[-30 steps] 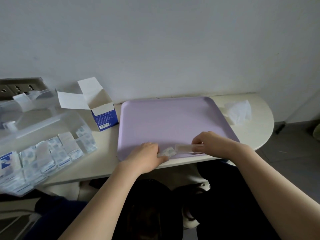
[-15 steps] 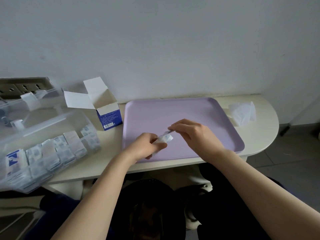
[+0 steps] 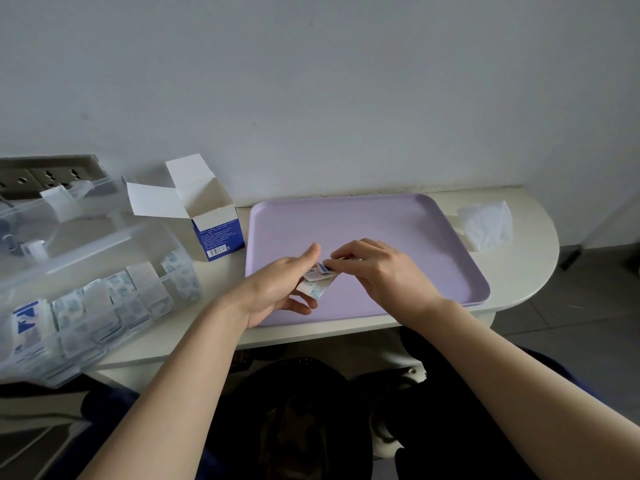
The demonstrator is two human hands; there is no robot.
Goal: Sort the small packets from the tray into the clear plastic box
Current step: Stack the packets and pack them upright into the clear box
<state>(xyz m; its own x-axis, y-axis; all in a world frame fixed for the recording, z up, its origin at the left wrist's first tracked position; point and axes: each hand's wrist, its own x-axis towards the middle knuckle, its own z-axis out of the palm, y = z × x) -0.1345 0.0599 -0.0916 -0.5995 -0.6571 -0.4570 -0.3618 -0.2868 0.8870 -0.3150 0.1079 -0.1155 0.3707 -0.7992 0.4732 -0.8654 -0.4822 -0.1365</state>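
Over the near middle of the flat lilac plastic tray (image 3: pixel 381 223), the left hand (image 3: pixel 277 289) curls thumb and fingers round a small stack of white-and-blue paper packets (image 3: pixel 316 285). The right hand (image 3: pixel 384 271) pinches the topmost one by its edge, probably to square the stack for a single carry. The rest of the tray looks bare, though the hands hide a patch. Left of the tray, the clear plastic box (image 3: pixel 104 244) already holds rows of similar packets standing on edge. Between box and tray stands an open blue-and-white cardboard carton (image 3: pixel 216 237), its contents unseen.
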